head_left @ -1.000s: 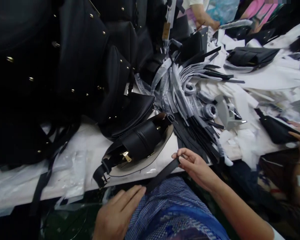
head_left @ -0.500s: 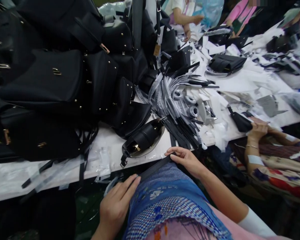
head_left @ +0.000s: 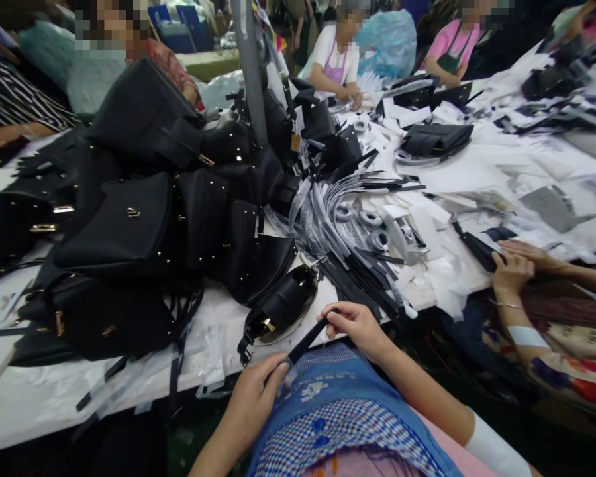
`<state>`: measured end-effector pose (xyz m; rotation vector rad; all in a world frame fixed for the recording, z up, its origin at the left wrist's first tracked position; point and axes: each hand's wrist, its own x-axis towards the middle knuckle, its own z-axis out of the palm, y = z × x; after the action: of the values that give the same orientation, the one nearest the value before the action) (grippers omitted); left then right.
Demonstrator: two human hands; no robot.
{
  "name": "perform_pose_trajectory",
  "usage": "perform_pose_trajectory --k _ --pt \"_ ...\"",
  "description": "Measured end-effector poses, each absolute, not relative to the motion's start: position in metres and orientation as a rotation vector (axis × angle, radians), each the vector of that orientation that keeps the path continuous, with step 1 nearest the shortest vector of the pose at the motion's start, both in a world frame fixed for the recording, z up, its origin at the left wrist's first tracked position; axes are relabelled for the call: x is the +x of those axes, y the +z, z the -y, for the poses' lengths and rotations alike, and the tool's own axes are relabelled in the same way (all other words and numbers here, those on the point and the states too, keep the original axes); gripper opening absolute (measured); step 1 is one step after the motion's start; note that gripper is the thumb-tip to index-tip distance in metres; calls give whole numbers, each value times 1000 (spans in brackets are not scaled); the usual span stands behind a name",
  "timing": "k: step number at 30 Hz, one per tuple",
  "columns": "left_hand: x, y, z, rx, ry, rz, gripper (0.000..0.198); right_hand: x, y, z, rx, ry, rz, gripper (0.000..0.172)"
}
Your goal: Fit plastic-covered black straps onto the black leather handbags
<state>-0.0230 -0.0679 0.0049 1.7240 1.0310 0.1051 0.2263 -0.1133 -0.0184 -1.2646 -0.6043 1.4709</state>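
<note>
Between my two hands runs a flat black strap, held over my lap just off the table's front edge. My left hand pinches its lower end between thumb and fingers. The upper end is gripped by my right hand, thumb against fingertips. Just beyond the strap, a small black bag with a gold zip pull and a buckled strap lies on the table. To its right rests a bundle of black straps, partly in clear plastic wrap.
A large heap of black bags with gold fittings fills the left of the white table. Tape rolls and a grey dispenser stand behind the straps. At right, a co-worker's hands hold a black piece; other people work across the table.
The view has tilted up, showing more people at the back. My hands have come closer together, and the strap between them looks shorter and is angled more steeply.
</note>
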Motion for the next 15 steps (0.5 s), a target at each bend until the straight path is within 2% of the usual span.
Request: perform_pose_trajectory --k 4,10,15 --pt "25 20 48 1636 133 -1010 45 230 -13 97 -1236 1512 628 36" --pt "84 38 10 1486 75 -1015 46 270 -19 75 -1172 1470 723 37" --pt "108 81 -31 1568 208 -1185 40 310 -60 51 -1357 1148 977 30"
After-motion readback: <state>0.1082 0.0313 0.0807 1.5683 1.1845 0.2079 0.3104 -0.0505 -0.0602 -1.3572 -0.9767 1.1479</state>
